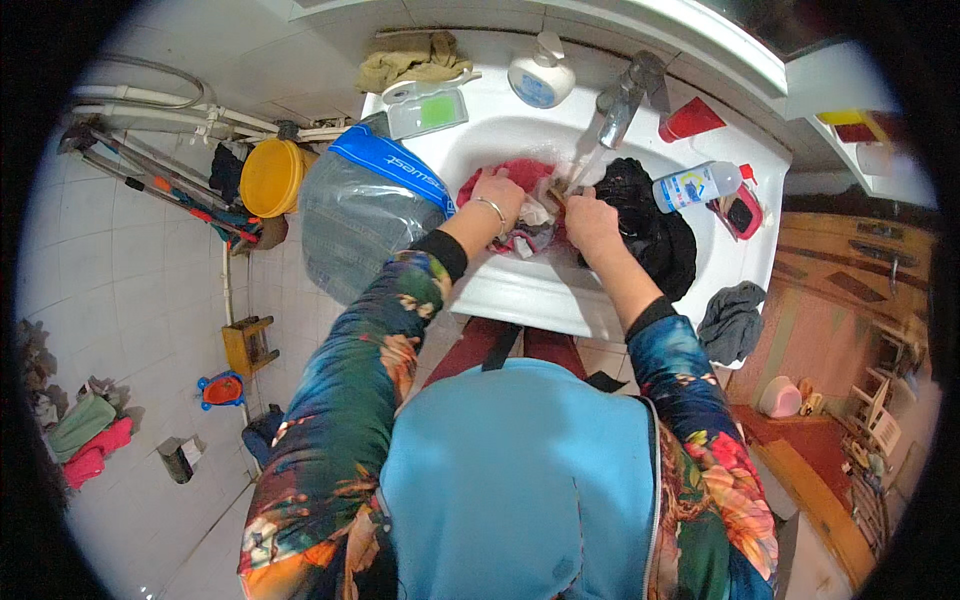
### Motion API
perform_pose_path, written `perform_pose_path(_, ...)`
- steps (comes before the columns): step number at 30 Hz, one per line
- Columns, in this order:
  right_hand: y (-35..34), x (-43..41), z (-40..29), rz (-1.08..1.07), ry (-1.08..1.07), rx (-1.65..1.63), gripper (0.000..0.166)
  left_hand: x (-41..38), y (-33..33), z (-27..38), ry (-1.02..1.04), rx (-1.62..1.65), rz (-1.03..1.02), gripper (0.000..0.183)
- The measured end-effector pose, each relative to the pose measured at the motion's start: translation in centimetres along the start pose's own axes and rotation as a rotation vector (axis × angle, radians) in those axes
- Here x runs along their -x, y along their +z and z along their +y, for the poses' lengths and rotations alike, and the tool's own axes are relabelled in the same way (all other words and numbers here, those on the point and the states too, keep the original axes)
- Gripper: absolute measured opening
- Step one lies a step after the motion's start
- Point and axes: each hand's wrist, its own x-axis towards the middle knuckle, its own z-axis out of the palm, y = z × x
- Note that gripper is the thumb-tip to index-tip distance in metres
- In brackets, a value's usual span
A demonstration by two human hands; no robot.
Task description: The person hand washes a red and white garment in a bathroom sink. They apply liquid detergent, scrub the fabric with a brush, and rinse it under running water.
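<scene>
In the white washbasin lies a wet red cloth with pale and grey patches. My left hand, a bracelet at its wrist, grips this cloth on its left side. My right hand is closed around what looks like a wooden scrubbing brush, its head against the cloth; the fingers hide part of it. Water runs from the metal faucet close above the brush. A bunched black garment rests just right of my right hand, partly over the basin's front rim.
Around the rim stand a soap pump bottle, a soap box, a red tube, a clear bottle and a pink-framed brush. Grey cloth hangs at the right corner. A transparent plastic bag bulges at the left edge.
</scene>
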Motion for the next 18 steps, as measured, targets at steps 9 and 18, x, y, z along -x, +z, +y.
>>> perform_pose_path(9, 0.5, 0.4, -0.6, -0.056, 0.039, 0.006, 0.024, -1.5, -3.1, -3.1, -0.534, 0.406, 0.096, 0.032)
perform_pose_path(18, 0.8, 1.8, -1.0, -0.025, 0.154, -0.102, 0.030, -1.1, -1.7, -3.3, -0.530, 0.507, -0.089, 0.034)
